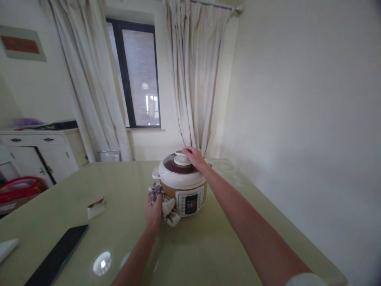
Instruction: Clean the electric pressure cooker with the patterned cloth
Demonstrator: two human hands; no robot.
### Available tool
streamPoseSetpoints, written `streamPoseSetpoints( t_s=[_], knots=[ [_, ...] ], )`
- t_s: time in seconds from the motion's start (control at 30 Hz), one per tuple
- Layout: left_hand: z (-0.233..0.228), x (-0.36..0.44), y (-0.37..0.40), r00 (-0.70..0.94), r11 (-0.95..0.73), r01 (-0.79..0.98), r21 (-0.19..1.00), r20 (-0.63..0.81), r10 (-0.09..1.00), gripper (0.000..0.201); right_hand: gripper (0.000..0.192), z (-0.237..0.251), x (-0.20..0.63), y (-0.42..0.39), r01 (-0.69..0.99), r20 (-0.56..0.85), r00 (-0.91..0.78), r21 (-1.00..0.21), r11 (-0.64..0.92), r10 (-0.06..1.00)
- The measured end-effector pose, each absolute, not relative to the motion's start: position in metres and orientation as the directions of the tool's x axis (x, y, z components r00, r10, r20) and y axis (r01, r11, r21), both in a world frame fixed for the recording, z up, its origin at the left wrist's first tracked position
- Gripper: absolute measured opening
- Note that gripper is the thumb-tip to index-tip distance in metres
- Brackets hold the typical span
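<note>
A white and gold electric pressure cooker (182, 180) stands upright on the table, its control panel turned toward me. My right hand (194, 157) is closed over the white lid handle (181, 159) on top. Low at the cooker's left side, my left hand (154, 206) grips a crumpled grey and white cloth (169, 210). The cloth lies against the cooker's wall, just left of the panel. The lid looks closed, with a dark brown ring around the handle.
On the glossy green table (125, 186) lie a black tablet-like slab (58, 254), a small packet (96, 208) and a white object (8, 248) at the left edge. A wall (297, 119) borders the right side. A white cabinet (56, 155) and a red basket (22, 190) stand at left.
</note>
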State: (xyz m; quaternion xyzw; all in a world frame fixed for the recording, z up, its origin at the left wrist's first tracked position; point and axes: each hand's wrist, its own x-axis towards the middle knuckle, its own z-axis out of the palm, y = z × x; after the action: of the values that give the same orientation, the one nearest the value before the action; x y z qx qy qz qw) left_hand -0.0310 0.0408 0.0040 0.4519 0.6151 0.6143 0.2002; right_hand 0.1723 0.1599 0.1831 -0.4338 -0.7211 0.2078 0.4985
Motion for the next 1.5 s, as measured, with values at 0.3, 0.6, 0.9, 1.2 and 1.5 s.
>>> streamPoseSetpoints(
  t_s=[0.3,0.6,0.9,1.2,1.5],
  knots=[
    [0.029,0.009,0.02,-0.497,-0.352,0.604,0.715,0.683,0.535,0.041,0.024,0.183,0.172,0.158,0.409,0.531,-0.142,-0.737,0.538,0.835],
    [0.036,0.022,-0.001,0.126,-0.507,0.862,0.031,0.954,0.274,0.031,0.024,0.18,0.171,0.162,0.405,0.544,-0.144,-0.73,0.55,0.827],
    [0.089,0.087,-0.015,0.53,-0.508,0.795,-0.332,0.788,0.314,0.018,0.021,0.178,0.173,0.165,0.389,0.564,-0.143,-0.723,0.571,0.813],
    [0.078,0.096,0.0,0.707,-0.631,0.636,-0.444,0.663,0.247,0.026,0.019,0.184,0.173,0.158,0.4,0.571,-0.134,-0.717,0.571,0.81],
    [0.082,0.031,-0.013,0.42,-0.675,0.732,-0.096,0.843,0.335,0.031,0.022,0.183,0.173,0.158,0.422,0.556,-0.129,-0.718,0.553,0.821]
  ],
)
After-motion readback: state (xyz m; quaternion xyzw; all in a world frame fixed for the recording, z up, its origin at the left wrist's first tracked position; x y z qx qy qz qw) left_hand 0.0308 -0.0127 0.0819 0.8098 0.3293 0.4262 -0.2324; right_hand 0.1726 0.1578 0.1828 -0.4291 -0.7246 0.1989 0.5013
